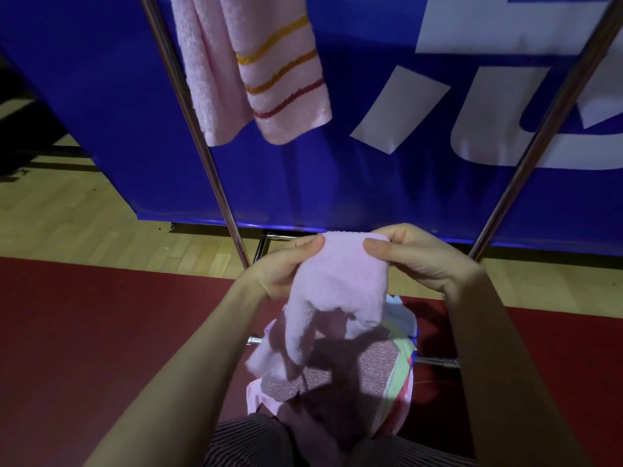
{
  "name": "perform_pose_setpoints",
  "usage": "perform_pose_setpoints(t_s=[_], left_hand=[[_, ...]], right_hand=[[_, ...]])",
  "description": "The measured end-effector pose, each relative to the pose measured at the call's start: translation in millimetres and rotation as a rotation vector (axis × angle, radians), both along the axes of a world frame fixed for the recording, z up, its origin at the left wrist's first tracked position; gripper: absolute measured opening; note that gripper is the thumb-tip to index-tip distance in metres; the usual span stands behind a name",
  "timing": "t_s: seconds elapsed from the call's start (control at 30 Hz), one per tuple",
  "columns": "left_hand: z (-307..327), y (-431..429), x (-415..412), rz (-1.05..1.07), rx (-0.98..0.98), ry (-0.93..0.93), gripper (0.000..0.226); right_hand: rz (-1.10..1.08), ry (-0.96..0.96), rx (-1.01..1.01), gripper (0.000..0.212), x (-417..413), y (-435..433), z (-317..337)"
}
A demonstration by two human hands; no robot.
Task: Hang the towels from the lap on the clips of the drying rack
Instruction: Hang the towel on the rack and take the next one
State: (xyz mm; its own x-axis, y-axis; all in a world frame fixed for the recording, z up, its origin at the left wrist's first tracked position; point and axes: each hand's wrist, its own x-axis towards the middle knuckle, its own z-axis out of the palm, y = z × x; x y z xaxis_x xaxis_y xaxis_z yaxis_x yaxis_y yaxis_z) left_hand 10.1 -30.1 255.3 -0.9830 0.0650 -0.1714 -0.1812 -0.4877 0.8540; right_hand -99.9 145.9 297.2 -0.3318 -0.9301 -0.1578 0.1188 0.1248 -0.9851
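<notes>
Head view: pink towel [337,284] droops below left hand [286,269], right hand [423,261] grip.

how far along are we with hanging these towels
Done: a striped towel already hangs from the rack; its clip is out of frame. In hand: the left hand and right hand pinch the top edge of a plain pink towel, held above the lap. Left: a pile of towels on the lap.
</notes>
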Motion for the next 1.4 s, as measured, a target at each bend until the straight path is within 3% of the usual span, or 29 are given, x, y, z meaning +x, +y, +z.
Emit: perform_pose_setpoints(t_s=[0.17, 0.23, 0.37, 0.47, 0.6, 0.7, 0.83, 0.93, 1.0, 1.13, 1.3, 1.4], left_hand=[[12, 3, -9, 0.103, 0.061, 0.026, 0.081], [17, 5, -11, 0.097, 0.016, 0.060, 0.077], [26, 8, -9, -0.001, -0.085, 0.101, 0.054], [25, 5, -5, -0.116, -0.174, 0.060, 0.051], [24, 1, 1, -0.287, -0.314, -0.024, 0.055], [38, 2, 5, -0.162, -0.196, 0.097, 0.044], [69, 6, 9, -0.033, -0.186, 0.210, 0.047], [98, 7, 14, -0.057, -0.300, 0.230, 0.044], [121, 6, 17, -0.051, -0.350, 0.230, 0.040], [177, -1, 18, -0.003, -0.451, 0.297, 0.059], [248, -1, 24, 0.067, -0.575, 0.352, 0.040], [289, 1, 29, 0.207, -0.545, 0.389, 0.035]], right_hand=[[-0.031, -0.051, -0.073, 0.050, 12, -5, 4], [-0.042, -0.056, -0.074, 0.043, 17, -4, 9], [-0.071, 0.114, 0.014, 0.023, 17, -3, 21], [-0.104, 0.040, -0.099, 0.029, 20, 4, 28], [-0.135, -0.063, -0.233, 0.022, 23, 9, 33], [-0.217, -0.156, -0.260, 0.022, 18, 11, 31], [-0.175, -0.086, -0.254, 0.053, 18, 4, 42], [-0.167, -0.134, -0.328, 0.044, 21, -2, 68], [-0.131, -0.080, -0.341, 0.050, 23, -9, 95], [-0.066, 0.017, -0.346, 0.053, 23, -21, 153], [-0.033, 0.064, -0.352, 0.052, 28, -28, 213], [-0.041, 0.064, -0.330, 0.032, 31, -29, 245]])
